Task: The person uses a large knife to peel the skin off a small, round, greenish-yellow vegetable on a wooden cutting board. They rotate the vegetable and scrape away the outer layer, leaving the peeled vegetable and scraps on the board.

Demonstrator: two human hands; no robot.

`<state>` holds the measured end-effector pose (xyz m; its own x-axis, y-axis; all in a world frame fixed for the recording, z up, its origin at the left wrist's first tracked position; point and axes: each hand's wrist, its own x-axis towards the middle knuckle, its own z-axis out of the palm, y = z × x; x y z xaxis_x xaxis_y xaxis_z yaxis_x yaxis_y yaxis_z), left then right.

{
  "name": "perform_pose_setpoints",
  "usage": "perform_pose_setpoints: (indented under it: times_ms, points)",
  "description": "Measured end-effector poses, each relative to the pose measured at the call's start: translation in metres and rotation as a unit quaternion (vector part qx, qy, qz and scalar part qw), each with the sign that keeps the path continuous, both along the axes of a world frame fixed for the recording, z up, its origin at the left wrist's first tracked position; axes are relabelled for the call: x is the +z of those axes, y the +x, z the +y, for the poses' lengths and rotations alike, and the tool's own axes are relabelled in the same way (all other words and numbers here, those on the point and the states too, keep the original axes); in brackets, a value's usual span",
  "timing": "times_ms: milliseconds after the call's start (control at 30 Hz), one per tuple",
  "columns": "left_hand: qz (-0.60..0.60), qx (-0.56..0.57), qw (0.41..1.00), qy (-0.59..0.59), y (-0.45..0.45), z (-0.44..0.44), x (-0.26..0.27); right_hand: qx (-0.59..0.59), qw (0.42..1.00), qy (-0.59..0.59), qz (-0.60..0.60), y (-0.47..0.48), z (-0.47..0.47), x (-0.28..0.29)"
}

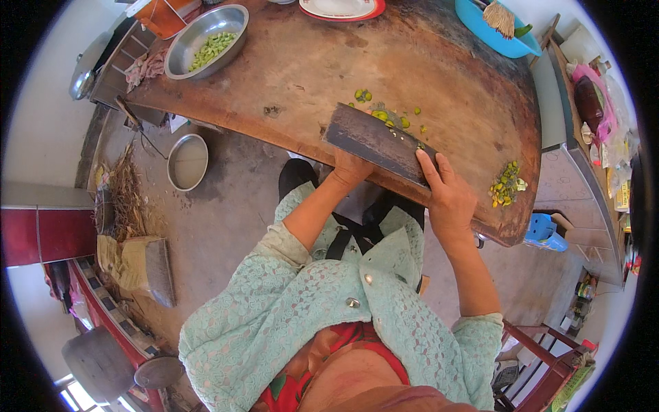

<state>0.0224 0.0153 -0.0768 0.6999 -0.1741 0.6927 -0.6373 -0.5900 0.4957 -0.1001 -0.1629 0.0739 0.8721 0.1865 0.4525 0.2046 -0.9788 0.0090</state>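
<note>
A broad dark cleaver blade (376,144) lies slanted over the near edge of the wooden table (288,77). My left hand (352,167) is at its lower left, fingers hidden beneath the blade; whether it grips the blade or a handle cannot be seen. My right hand (448,188) touches the blade's right end with its fingertips, fingers slightly spread. Pale bits cling to the blade. Green vegetable pieces (383,116) lie just beyond it. A small heap of green and yellow scraps (507,185) sits near the table's right edge.
A steel basin (175,64) of chopped green pieces stands at the upper left, near an orange bucket (159,18) and a crumpled cloth (146,67). A plate (337,7) and a blue basin (494,31) stand at the far side. A metal bowl (188,162) is on the floor.
</note>
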Motion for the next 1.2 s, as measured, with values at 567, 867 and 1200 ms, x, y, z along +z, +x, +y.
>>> perform_pose_setpoints:
  times_ms: [567, 867, 1200]
  points:
    - [0.05, 0.029, 0.998, -0.036, -0.016, -0.011, 0.054, -0.079, 0.993, 0.036, 0.081, 0.023, 0.015, 0.005]
    - [0.156, 0.028, 0.966, -0.206, -0.035, -0.022, 0.066, 0.048, 0.957, 0.286, 0.013, 0.01, 0.001, 0.02]
    - [0.119, 0.022, 0.973, -0.196, -0.012, -0.028, -0.035, 0.027, 0.993, 0.116, 0.01, -0.005, 0.005, -0.005]
